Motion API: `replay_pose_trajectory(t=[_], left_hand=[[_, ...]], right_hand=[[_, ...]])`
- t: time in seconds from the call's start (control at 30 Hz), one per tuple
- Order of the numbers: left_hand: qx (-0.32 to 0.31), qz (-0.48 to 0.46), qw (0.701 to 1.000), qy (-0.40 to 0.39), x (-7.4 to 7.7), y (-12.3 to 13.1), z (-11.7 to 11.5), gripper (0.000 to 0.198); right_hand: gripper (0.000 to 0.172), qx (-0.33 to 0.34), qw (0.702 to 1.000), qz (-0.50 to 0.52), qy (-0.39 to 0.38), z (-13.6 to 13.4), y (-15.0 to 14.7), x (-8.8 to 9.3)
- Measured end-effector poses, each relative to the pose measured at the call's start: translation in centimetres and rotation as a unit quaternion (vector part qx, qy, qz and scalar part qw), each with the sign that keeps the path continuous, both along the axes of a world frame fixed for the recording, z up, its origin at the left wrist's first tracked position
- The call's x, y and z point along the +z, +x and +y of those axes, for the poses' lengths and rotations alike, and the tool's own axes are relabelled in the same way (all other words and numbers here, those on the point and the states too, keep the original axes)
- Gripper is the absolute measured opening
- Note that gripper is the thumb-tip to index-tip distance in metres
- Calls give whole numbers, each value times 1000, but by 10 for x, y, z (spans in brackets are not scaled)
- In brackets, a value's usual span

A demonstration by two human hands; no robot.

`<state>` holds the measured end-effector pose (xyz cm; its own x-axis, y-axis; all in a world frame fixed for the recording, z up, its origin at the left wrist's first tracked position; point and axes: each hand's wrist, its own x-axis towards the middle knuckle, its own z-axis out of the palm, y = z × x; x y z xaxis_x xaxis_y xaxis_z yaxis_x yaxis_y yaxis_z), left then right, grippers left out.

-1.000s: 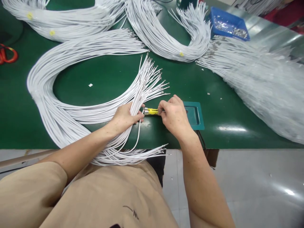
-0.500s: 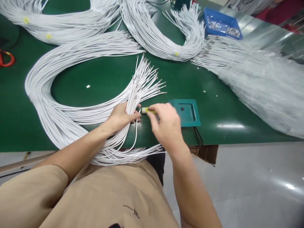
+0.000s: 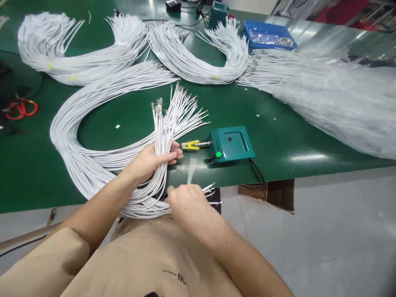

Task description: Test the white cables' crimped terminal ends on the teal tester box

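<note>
My left hand [image 3: 151, 163] is closed around an upright bunch of white wires [image 3: 162, 138], whose metal-tipped ends stick up above the fingers. Lower down, my right hand [image 3: 190, 206] is a fist over the wires by the table's front edge. A whitish streak [image 3: 191, 169], likely the blurred end of a single wire, rises from that fist; the fingertips are mostly hidden. Right of my left hand, a yellow tip piece [image 3: 191, 144] sits on a metal rod from a small green device [image 3: 233, 144] with a lit green button.
Large white wire bundles [image 3: 66, 119] lie curved across the green table [image 3: 102, 115]. Plastic-covered wires [image 3: 324, 95] spread at right, near a blue tray [image 3: 256, 35] of small metal parts. Red-handled scissors [image 3: 23, 109] lie at left. A cardboard box [image 3: 280, 194] stands below the edge.
My right hand has left the yellow tip piece and moved down and left toward my body. My left hand has shifted slightly left, with its wire bunch now more upright. The camera view has shifted.
</note>
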<state>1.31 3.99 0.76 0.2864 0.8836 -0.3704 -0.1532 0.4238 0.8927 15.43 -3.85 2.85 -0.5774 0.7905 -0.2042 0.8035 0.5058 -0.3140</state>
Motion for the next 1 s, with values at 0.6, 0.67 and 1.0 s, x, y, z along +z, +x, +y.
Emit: replay_pose_trajectory(t=[0.6, 0.67, 1.0], left_hand=[[-42, -13, 999, 2, 22, -18, -10, 21], [-63, 59, 995, 50, 17, -14, -11, 27], [-54, 148, 980, 122, 8, -1, -12, 32]], right_hand=[[24, -363, 753, 525, -162, 51, 3, -18], [22, -380, 722, 555, -160, 53, 4, -13], [19, -411, 649, 616, -175, 59, 10, -5]])
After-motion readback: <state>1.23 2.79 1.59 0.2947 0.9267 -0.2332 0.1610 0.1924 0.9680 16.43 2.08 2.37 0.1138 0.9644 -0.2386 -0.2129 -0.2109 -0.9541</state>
